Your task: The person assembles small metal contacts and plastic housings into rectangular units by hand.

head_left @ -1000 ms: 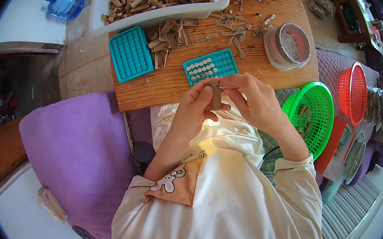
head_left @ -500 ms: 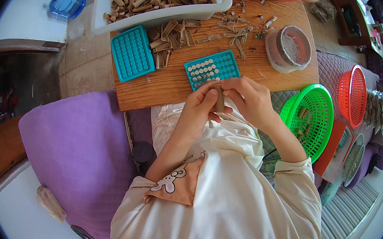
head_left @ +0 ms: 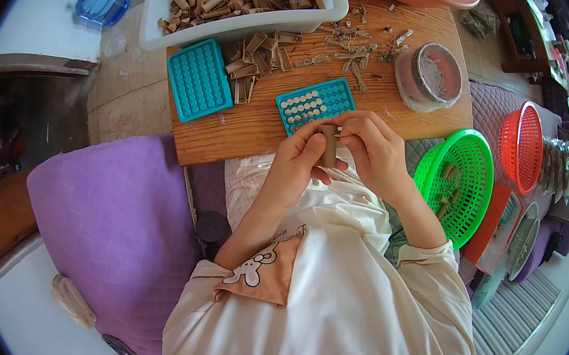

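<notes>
Pinching a short brown paper tube upright, both hands' grip closed around it.

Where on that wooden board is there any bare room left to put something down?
The wooden board is bare along its near edge, between the left teal tray and the person's left hand, and again right of the right hand, below the round clear tub. The far half is crowded with brown rolled pieces and scraps.
</notes>
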Available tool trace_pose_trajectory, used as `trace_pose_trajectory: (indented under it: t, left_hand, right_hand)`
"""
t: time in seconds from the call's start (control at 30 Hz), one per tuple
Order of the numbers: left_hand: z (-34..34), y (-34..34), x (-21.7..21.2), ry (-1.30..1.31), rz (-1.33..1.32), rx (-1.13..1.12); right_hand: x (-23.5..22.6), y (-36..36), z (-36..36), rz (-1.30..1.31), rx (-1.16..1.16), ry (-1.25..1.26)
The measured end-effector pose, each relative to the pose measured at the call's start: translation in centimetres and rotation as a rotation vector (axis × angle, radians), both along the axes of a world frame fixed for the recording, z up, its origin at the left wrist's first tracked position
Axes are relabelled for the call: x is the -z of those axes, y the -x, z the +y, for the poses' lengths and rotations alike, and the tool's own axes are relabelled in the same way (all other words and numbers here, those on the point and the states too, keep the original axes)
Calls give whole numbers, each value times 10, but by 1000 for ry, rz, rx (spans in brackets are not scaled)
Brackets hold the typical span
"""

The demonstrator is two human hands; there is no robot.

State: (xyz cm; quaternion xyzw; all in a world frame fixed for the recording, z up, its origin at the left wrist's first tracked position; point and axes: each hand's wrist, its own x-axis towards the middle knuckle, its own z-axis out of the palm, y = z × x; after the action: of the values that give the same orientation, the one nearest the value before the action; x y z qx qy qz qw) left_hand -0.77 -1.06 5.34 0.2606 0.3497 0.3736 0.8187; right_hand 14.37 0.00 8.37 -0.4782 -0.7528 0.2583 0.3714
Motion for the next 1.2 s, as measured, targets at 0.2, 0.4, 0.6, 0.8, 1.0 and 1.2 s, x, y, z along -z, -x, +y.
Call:
trace_pose_trajectory:
  t: [0.2, 0.4, 0.6, 0.8, 1.0, 1.2]
  left_hand:
    - [0, 2, -4, 11, -52, 45]
    - [-1, 2, -9, -1, -49, 18]
    - [0, 5, -2, -26, 90, 41]
    - [0, 4, 12, -59, 279, 51]
    - [3, 1, 16, 3, 176, 99]
    - [4, -4, 19, -13, 229, 154]
  right_hand:
    - [-7, 2, -6, 1, 48, -29]
    - [-15, 4, -6, 2, 47, -27]
    - [-6, 7, -3, -11, 17, 27]
    - [18, 5, -2, 18, 32, 154]
    - [20, -3, -3, 76, 35, 169]
    - [24, -9, -10, 32, 53, 156]
